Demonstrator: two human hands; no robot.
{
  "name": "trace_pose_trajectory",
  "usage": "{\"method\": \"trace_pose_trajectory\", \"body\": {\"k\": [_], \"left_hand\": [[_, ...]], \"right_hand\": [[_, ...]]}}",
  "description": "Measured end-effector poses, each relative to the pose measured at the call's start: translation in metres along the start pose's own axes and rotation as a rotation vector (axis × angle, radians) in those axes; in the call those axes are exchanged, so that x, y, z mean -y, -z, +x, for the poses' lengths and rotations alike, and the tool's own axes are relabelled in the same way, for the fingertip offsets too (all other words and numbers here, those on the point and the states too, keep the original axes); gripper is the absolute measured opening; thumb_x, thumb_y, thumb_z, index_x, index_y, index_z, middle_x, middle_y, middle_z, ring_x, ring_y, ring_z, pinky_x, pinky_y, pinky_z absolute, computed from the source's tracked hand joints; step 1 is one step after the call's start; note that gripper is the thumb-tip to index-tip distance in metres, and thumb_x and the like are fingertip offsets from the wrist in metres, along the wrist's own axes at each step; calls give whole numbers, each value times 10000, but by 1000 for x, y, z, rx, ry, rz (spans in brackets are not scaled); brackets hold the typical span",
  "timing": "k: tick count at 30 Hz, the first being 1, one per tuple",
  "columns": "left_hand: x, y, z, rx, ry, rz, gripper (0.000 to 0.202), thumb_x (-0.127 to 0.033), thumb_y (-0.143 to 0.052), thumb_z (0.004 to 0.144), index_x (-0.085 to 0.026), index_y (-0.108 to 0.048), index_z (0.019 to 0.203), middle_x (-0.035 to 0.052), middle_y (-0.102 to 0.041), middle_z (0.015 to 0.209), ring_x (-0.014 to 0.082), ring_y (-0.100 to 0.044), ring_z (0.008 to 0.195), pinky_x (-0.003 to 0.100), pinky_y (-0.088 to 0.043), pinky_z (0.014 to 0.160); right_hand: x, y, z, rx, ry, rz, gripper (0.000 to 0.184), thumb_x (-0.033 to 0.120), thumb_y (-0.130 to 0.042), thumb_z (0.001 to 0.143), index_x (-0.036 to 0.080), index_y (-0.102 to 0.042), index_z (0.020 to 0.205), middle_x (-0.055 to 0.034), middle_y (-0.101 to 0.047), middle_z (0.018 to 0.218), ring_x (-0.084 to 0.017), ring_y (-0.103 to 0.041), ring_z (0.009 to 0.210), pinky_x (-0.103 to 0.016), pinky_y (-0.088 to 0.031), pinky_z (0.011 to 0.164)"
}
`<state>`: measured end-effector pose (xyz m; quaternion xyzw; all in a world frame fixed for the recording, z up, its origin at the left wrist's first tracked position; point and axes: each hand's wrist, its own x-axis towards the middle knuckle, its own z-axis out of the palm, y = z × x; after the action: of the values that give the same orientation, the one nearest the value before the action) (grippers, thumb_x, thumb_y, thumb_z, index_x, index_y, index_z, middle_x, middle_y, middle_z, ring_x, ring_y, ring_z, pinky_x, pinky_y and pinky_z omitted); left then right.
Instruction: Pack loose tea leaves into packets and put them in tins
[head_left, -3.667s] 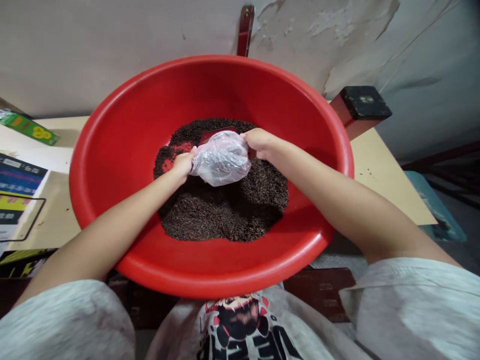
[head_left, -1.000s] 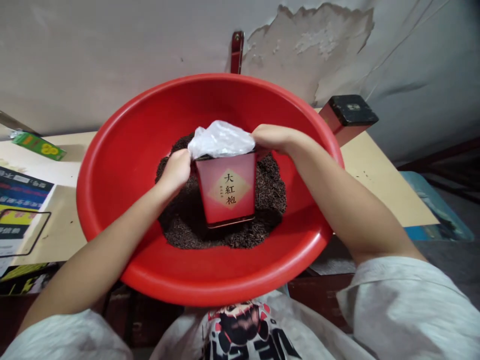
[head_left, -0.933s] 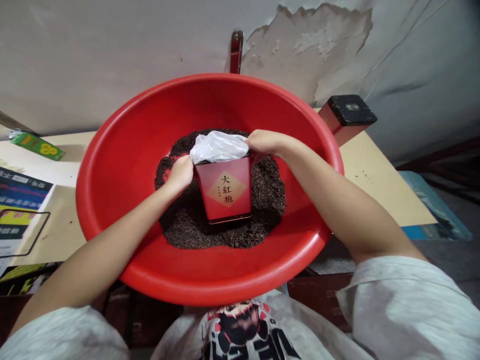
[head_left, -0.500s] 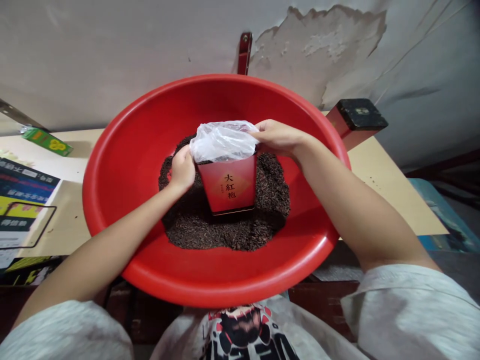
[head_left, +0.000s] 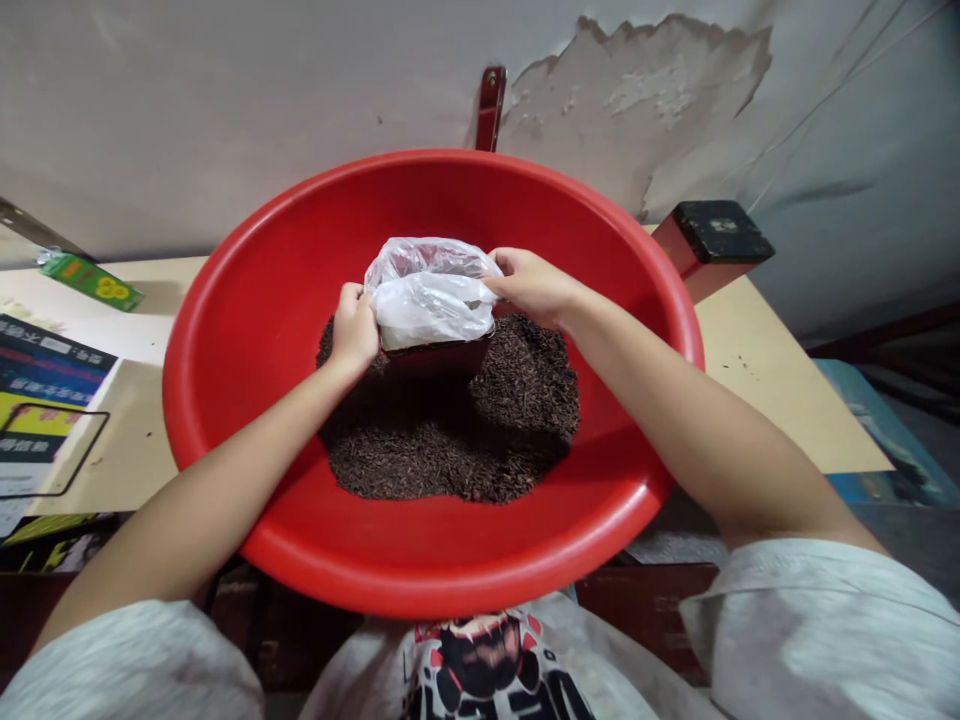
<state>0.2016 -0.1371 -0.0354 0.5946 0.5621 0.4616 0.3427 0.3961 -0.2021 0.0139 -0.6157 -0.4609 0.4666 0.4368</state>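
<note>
A clear plastic bag lines the mouth of a red tea tin, its edge folded out over the tin's rim. The tin's front is foreshortened and in shadow. My left hand is closed on the left side of the bag and tin rim. At the right, my right hand pinches the bag's edge between thumb and fingers. Dark, dry tea leaves lie heaped below and around the tin in a wide red plastic basin.
A second red tin with a black lid stands at the right, behind the basin's rim. On the tabletop at the left are a green box and printed sheets. A wall with peeling paint rises behind.
The tin has tipped, so its lettered front no longer shows and the bag's opening faces me more. Both hands have shifted slightly left with it, still holding the bag.
</note>
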Motion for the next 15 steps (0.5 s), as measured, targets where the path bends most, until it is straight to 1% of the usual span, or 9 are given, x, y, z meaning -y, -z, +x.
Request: {"method": "trace_pose_trajectory", "body": {"k": [1,2,4,6,7,8,10,12,15], "left_hand": [[-1,1,2,-45,-12,14,102,-98,-455,743,-196,-427,745,-14,-452,687,130,-449,655,257,-392,664],[-2,3,3,-91,-76,31,174,-71,-476,708,-197,-440,823,-1,-481,754,139,-480,716,267,-412,716],[-5,8,5,-125,-320,76,328,-33,-486,648,-199,-462,930,31,-522,908,158,-513,872,284,-422,826],[-7,12,5,-30,-551,132,342,-39,-458,638,-196,-515,937,45,-552,979,171,-516,959,295,-414,893],[-7,13,4,48,-608,156,323,-53,-437,646,-194,-544,915,43,-574,961,173,-528,950,301,-418,896],[-5,12,4,119,-625,170,309,-68,-415,653,-192,-569,890,39,-596,922,174,-543,919,304,-428,886],[1,9,2,199,-570,152,309,-101,-384,666,-186,-598,873,33,-633,884,174,-567,874,303,-450,852],[10,4,0,227,-460,83,305,-149,-381,691,-179,-609,891,36,-662,926,181,-584,891,302,-462,837],[21,-4,-5,266,-280,-27,286,-250,-409,734,-162,-620,906,59,-682,983,206,-601,932,329,-466,863]], "right_hand": [[1,-1,-1,-29,16,6,198,93,-615,737,190,-445,703,28,-532,655,-64,-483,574,-200,-433,535],[3,-2,-2,-50,31,15,183,104,-599,762,193,-444,725,33,-523,653,-61,-474,569,-198,-432,536],[7,-2,-6,-58,46,26,130,155,-558,824,188,-463,741,38,-491,621,-55,-450,555,-194,-425,548],[11,-2,-8,-39,13,30,170,214,-525,865,180,-469,708,38,-456,590,-50,-425,536,-191,-407,541],[13,-2,-9,-35,-14,33,202,231,-525,869,177,-461,685,37,-447,585,-48,-418,527,-192,-396,530],[14,-2,-10,-37,-37,42,223,235,-532,866,176,-451,666,35,-447,587,-47,-418,519,-195,-386,519],[13,-3,-9,-71,-74,70,256,217,-534,862,178,-419,637,34,-453,586,-46,-421,497,-201,-368,493],[10,-6,-6,-135,-106,102,280,206,-515,869,185,-387,621,39,-440,560,-47,-413,460,-204,-342,465],[0,-11,3,-243,-157,134,314,265,-493,886,193,-366,608,54,-384,504,-42,-348,399,-202,-267,418]]}}
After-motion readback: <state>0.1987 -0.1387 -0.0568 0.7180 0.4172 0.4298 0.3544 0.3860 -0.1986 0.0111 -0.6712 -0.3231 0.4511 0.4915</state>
